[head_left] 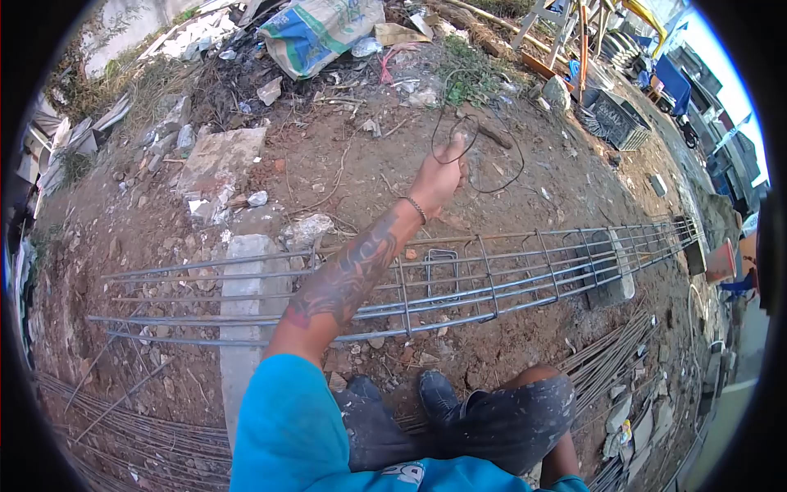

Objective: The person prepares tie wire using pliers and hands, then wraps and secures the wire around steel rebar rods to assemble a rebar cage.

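Note:
My left arm stretches forward across a long rebar cage (pixel 500 289), with my left hand (pixel 445 170) beyond its far bars. The fingers are closed around a thin dark wire (pixel 523 164) that curls in loose loops about the hand. Square stirrups ring the cage's bars toward the right, while the left ends of the bars run bare. A small rectangular stirrup (pixel 443 275) shows between the bars, near the middle. Of my right arm only a piece shows beside my knee at the bottom; the right hand is out of sight.
Concrete blocks (pixel 608 266) and a concrete slab (pixel 246 287) lie under the cage. Bundles of thin rods (pixel 611 361) rest on the ground at both sides near me. Farther off are a printed sack (pixel 320 37), rubble, a dark crate (pixel 619 119) and a reddish bucket (pixel 721 261).

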Demonstrator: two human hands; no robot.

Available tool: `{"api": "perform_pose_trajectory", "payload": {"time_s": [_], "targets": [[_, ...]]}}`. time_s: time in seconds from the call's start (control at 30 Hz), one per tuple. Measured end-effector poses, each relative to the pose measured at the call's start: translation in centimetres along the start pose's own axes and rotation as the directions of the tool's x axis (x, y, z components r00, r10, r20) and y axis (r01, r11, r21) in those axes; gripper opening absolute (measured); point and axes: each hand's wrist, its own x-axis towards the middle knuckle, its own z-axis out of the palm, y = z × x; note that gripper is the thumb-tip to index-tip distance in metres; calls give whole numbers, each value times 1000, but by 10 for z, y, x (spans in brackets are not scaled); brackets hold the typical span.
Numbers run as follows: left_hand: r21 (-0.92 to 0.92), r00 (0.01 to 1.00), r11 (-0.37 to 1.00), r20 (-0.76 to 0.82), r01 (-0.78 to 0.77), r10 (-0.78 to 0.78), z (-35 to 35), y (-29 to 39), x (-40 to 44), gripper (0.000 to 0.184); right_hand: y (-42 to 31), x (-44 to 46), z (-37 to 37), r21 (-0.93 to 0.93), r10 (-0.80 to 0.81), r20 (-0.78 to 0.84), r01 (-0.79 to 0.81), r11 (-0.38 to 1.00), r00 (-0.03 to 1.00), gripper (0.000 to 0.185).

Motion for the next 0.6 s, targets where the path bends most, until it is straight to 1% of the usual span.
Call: {"api": "perform_pose_trajectory", "payload": {"time_s": [0.03, 0.1, 0.17, 0.2, 0.23, 0.27, 0.3, 0.33, 0.37, 0.4, 0.47, 0.5, 0.57, 0.6], "targets": [[252, 994, 964, -44, -81, 95, 4, 6, -4, 43, 7, -8, -8, 6, 32, -43, -32, 999, 999, 36], [295, 995, 954, -74, -46, 71, 1, 9, -17, 42, 4, -17, -21, -55, -16, -102, 11, 998, 995, 36], [309, 992, 943, -54, 122, -111, -2, 14, -33, 36, -24, -1, -29, -113, -113, -124, 100, 989, 986, 36], [321, 994, 940, -53, 112, -100, -5, 11, -36, 36, -48, 8, -35, -142, -167, -122, 149, 979, 978, 37], [360, 999, 932, -27, 26, -18, -9, 2, -36, 32, -73, 17, -44, -172, -220, -117, 199, 965, 968, 38], [396, 998, 917, 0, -54, 59, -11, -2, -38, 27, -154, 20, -102, 45, -109, -162, 118, 992, 981, 39], [408, 998, 911, -4, -57, 64, -9, 2, -42, 27, -190, 32, -136, 140, -226, -303, 278, 950, 926, 33], [446, 994, 889, 2, -100, 111, -5, 7, -47, 32, -243, 27, -170, 217, -316, -436, 439, 872, 843, 27], [485, 987, 863, 9, -143, 159, 0, 13, -51, 36, -282, 25, -193, 156, -421, -519, 566, 809, 744, 26], [494, 986, 857, 1, -146, 168, 3, 19, -56, 36, -315, 17, -208, 95, -506, -548, 650, 754, 666, 28], [437, 987, 885, 88, -162, 137, 10, 32, -66, 25, -364, 11, -221, -125, -761, -466, 817, 563, 452, 32], [442, 985, 880, 88, -174, 150, 15, 42, -73, 25, -382, 11, -217, -128, -764, -472, 824, 553, 439, 32], [512, 985, 843, 136, -162, 107, 26, 58, -91, 28, -409, 9, -209, -225, -818, -473, 853, 471, 327, 36], [488, 985, 862, 159, -134, 63, 28, 64, -97, 30, -412, 8, -205, -227, -820, -477, 857, 463, 316, 36]]}}
